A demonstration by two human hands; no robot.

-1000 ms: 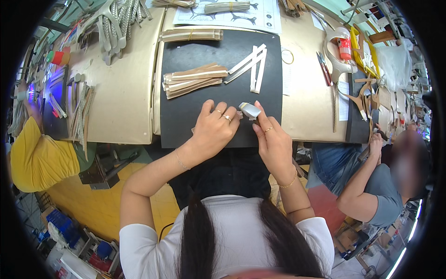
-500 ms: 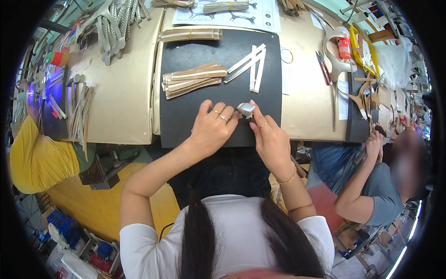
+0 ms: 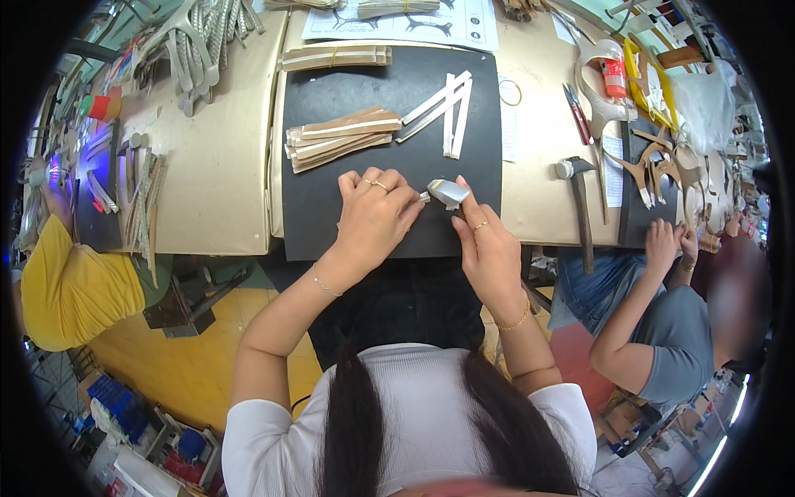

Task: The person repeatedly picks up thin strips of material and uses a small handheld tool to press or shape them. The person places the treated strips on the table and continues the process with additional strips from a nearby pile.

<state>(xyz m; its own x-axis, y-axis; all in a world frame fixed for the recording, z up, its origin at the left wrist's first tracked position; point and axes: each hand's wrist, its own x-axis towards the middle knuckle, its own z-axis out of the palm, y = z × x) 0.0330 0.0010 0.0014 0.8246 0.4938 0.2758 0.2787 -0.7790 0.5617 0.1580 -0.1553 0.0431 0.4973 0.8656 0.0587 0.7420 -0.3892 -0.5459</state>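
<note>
My right hand (image 3: 490, 258) is closed around a hammer, whose shiny metal head (image 3: 448, 193) shows past my fingertips; most of its handle is hidden under my hand and forearm. My left hand (image 3: 371, 217) pinches a small pale strip (image 3: 425, 197), mostly covered by the fingers, just left of the hammer head. Both hands are over the near part of a black mat (image 3: 331, 236). Beyond them lie a stack of brown strips with white bands (image 3: 344, 137) and several loose white strips (image 3: 451, 124).
A banded strip bundle (image 3: 335, 57) lies at the mat's far edge, near a printed sheet (image 3: 464, 33). To the right are another hammer (image 3: 584, 211), red-handled snips (image 3: 577, 113) and a curved pale frame (image 3: 598, 91). Co-workers sit on both sides, one with hands (image 3: 669, 242) at the table.
The hammer head in my right hand has shifted slightly right, and a gap shows between it and my left fingers. The right co-worker's hammer now lies on the table.
</note>
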